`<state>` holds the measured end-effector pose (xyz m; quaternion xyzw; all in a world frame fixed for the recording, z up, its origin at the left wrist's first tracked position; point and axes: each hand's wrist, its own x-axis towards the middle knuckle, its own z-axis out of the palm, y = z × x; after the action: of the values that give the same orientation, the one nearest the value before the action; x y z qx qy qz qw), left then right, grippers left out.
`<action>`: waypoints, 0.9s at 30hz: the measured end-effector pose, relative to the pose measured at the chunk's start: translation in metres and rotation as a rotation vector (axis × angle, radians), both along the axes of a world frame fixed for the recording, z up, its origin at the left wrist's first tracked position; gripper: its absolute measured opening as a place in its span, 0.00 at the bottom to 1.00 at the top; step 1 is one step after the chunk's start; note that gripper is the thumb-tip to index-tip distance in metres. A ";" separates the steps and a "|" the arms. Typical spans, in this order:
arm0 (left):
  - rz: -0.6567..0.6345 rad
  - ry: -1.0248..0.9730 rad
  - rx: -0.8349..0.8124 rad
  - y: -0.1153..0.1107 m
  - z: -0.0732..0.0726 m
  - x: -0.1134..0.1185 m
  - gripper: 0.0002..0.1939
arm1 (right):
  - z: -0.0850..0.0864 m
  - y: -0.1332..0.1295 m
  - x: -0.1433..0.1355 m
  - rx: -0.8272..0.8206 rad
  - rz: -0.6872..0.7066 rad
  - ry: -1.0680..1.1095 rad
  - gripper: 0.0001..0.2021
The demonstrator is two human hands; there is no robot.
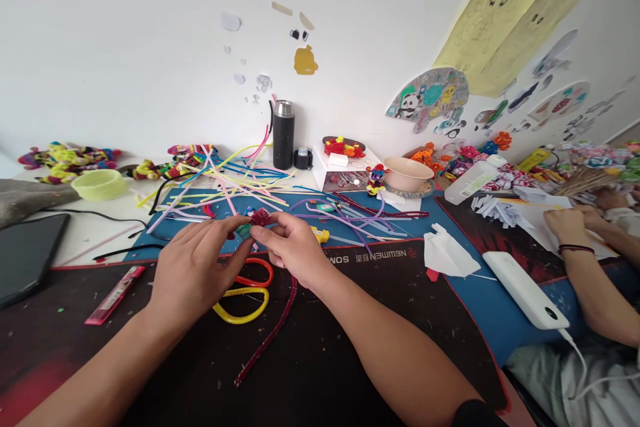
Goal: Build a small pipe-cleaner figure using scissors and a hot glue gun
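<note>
Near the middle of the head view, you have a small dark-red piece [262, 216] raised between both hands, a green bit [243, 231] showing just below it. You seem to be shaping or fastening it by fingertip; the next move likely calls for one side held steady while the other presses or winds. Your left grip [193, 260] is nearly closed, pinching at the piece's left side; your right grip [295, 247] pinches its right side between thumb and fingers. Toward the lower middle, a dark-red stem [277, 332] trails over the black mat [300, 380], near the scissors [267, 300]; you can't tell whether it joins the piece.
</note>
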<state>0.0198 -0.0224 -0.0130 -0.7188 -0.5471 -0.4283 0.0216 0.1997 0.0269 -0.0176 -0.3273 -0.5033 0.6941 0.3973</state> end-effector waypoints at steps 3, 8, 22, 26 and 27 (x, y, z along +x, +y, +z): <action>-0.008 0.012 -0.005 0.001 -0.003 -0.001 0.11 | 0.000 0.000 0.000 0.001 -0.004 -0.006 0.24; -0.029 0.050 -0.002 0.002 -0.003 -0.001 0.13 | 0.001 0.000 0.001 0.011 -0.016 -0.018 0.23; 0.076 -0.404 -0.393 0.003 0.000 0.006 0.21 | -0.005 0.000 -0.002 -0.005 -0.011 -0.043 0.24; 0.067 -0.599 -0.448 0.006 0.003 0.007 0.25 | -0.003 -0.002 -0.003 0.004 0.028 0.002 0.23; 0.060 -0.652 -0.461 0.007 0.004 0.008 0.25 | -0.003 -0.002 -0.003 0.000 0.033 0.011 0.23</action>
<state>0.0274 -0.0159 -0.0086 -0.5149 -0.6278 -0.4992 -0.3025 0.1968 0.0244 -0.0201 -0.3150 -0.5062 0.7025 0.3886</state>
